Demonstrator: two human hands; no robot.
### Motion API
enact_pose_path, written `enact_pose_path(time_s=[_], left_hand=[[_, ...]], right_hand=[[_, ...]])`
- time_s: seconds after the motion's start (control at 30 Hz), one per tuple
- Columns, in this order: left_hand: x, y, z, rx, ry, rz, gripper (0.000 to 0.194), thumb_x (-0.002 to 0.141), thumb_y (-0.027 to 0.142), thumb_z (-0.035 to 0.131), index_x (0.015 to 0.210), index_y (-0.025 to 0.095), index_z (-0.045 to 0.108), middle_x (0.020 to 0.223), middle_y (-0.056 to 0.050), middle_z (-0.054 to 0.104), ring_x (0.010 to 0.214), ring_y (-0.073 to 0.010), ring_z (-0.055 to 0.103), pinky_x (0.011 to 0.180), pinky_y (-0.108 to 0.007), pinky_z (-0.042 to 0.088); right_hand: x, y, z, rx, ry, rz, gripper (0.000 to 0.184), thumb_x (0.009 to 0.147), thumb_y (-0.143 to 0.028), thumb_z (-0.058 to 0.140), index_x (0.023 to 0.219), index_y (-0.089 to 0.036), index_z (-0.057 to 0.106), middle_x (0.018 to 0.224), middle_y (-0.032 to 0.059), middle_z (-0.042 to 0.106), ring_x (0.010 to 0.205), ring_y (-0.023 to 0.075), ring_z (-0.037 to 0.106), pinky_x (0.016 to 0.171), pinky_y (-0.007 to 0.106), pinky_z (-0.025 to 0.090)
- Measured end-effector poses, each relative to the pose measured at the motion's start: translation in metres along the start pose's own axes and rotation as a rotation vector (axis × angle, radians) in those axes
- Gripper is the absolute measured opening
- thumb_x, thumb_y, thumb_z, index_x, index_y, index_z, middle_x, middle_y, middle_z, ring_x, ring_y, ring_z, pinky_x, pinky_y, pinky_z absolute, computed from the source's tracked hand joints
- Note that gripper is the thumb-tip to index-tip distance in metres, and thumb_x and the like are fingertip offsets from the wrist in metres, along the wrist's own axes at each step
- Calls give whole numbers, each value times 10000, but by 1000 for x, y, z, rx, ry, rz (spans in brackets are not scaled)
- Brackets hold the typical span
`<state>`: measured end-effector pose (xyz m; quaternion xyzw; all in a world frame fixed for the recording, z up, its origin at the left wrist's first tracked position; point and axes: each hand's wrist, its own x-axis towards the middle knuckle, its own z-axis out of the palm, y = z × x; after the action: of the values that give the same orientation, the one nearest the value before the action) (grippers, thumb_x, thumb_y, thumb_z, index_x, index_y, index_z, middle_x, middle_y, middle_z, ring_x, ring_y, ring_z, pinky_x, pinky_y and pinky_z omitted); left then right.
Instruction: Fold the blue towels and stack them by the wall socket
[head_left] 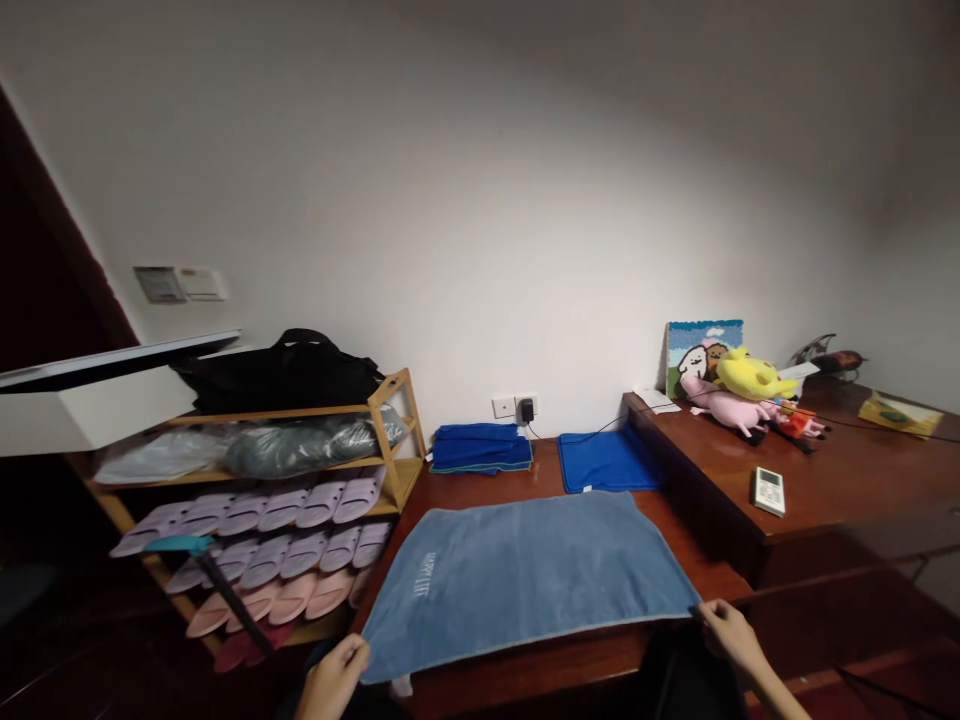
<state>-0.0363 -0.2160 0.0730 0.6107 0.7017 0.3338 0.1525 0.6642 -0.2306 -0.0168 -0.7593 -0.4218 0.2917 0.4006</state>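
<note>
A grey-blue towel (525, 575) lies spread flat on the low brown wooden table (570, 660). White lettering shows near its left edge. My left hand (337, 675) pinches the towel's near left corner at the table's front edge. My right hand (726, 628) pinches the near right corner. Both hands have their fingers closed on the cloth.
A folded stack of blue towels (481, 447) and a flat blue towel (606, 460) lie at the back by the wall socket (515, 407). A raised desk (847, 480) on the right carries plush toys (739, 395) and a remote (769, 490). A rack of slippers (277, 540) stands left.
</note>
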Motion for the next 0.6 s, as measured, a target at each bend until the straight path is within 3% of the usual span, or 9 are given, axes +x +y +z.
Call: enact_pose_path(time_s=[0.1,0.27,0.33,0.47,0.6], left_hand=[[1,1,-2,-11,-20,-5,337,763,560,487,622,280,611,591,14,668,623,-203,668,632,-257,512],[16,-7,-1,-19,215,64,283,695,541,549,740,310,705,804,-33,788,799,-264,736,775,-332,584],[27,-12,3,-21,263,80,281,689,529,549,754,311,715,836,-52,797,817,-284,742,808,-373,599],[55,-17,17,-2,283,82,266,706,493,536,795,310,708,892,-66,814,858,-297,760,870,-414,611],[90,-8,27,29,275,51,296,753,442,483,874,286,704,956,-74,827,979,-290,775,933,-414,606]], right_hand=[[6,0,-17,-157,-31,-22,325,727,-603,530,672,-282,520,620,18,661,651,241,701,608,311,514],[23,-15,-23,-209,94,-244,321,734,-571,520,803,-273,615,889,78,741,841,272,710,783,360,538],[32,-32,-13,-180,120,-359,338,768,-558,505,866,-268,651,945,91,736,908,285,704,860,382,544],[63,-81,18,-203,22,-518,381,864,-498,437,1008,-253,693,1081,110,736,1058,282,694,1018,393,520],[112,-126,53,-310,-32,-539,509,924,-407,343,1229,-174,677,1318,151,690,1256,263,633,1155,398,439]])
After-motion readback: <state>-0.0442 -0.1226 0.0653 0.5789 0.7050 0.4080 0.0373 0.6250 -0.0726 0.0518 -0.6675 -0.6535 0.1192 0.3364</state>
